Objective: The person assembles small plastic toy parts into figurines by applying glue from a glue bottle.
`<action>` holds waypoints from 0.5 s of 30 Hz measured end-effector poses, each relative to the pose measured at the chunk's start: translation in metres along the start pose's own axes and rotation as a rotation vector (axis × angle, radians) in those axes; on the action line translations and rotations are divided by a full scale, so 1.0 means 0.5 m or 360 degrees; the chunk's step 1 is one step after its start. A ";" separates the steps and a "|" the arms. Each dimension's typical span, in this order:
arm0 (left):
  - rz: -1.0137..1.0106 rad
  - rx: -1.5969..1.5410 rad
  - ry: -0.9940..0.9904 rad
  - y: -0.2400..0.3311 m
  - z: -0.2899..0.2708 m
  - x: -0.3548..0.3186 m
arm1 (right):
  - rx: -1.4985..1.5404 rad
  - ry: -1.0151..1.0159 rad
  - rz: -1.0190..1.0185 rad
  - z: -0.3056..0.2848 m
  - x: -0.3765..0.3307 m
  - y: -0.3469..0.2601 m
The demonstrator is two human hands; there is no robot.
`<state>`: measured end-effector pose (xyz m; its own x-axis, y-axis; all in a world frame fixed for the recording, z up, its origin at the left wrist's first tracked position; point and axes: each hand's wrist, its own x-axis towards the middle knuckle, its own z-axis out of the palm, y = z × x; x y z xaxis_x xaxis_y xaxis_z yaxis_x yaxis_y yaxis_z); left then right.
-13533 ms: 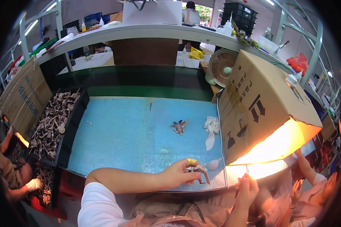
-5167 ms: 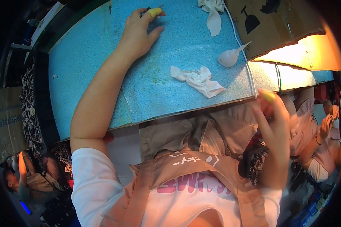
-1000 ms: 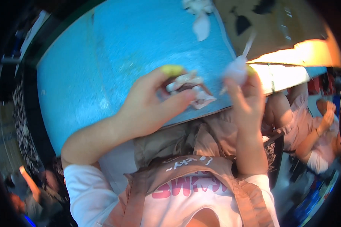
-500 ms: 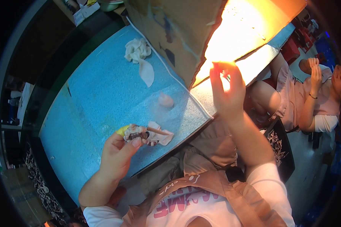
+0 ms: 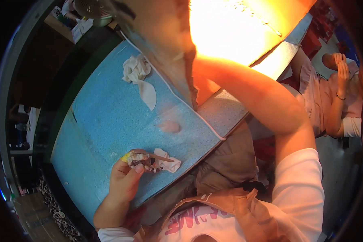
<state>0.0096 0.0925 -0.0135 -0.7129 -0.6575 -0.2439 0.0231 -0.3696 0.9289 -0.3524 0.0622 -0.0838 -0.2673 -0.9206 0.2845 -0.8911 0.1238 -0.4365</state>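
My left hand (image 5: pixel 127 175) is closed around a small figurine (image 5: pixel 138 159) with white, dark brown and yellow parts, held low over the blue tabletop. A thin brown stick-like piece (image 5: pixel 164 157) juts out to its right; I cannot tell whether it belongs to the figurine. Just beyond, a small white cloth (image 5: pixel 170 164) lies near the table's front edge. My right forearm (image 5: pixel 250 82) reaches left past the edge of a cardboard screen (image 5: pixel 165 48), into a strong orange-white glare. The screen and the glare hide the right hand's fingers and anything in them.
A pinkish lump (image 5: pixel 171 126) rests on the blue tabletop (image 5: pixel 97 109), with a crumpled white cloth (image 5: pixel 136 71) farther back. Along the cardboard runs a white cord (image 5: pixel 177 99). To the right sits another person (image 5: pixel 343 88), hands raised. A box of dark scraps (image 5: pixel 54 205) stands at left.
My right hand, in plain view before with its fingers pinched at the edge of the glare, has moved left behind the cardboard. The left hand keeps the figurine. The whole view has shifted slightly.
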 end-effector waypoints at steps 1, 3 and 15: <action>-0.0010 0.0055 -0.0004 0.000 0.001 -0.001 | 0.0000 0.0010 -0.0015 -0.002 0.003 -0.002; -0.0085 0.0075 -0.0027 0.005 0.001 0.003 | 0.0000 0.0012 -0.0046 0.000 0.002 -0.005; -0.0142 0.0111 -0.0119 0.009 0.018 -0.007 | -0.0394 0.0238 -0.0343 -0.112 -0.107 -0.079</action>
<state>0.0057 0.0988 -0.0058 -0.7604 -0.5721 -0.3075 -0.0899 -0.3762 0.9222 -0.3233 0.1272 -0.0341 -0.0979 -0.8734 0.4771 -0.9898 0.0356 -0.1380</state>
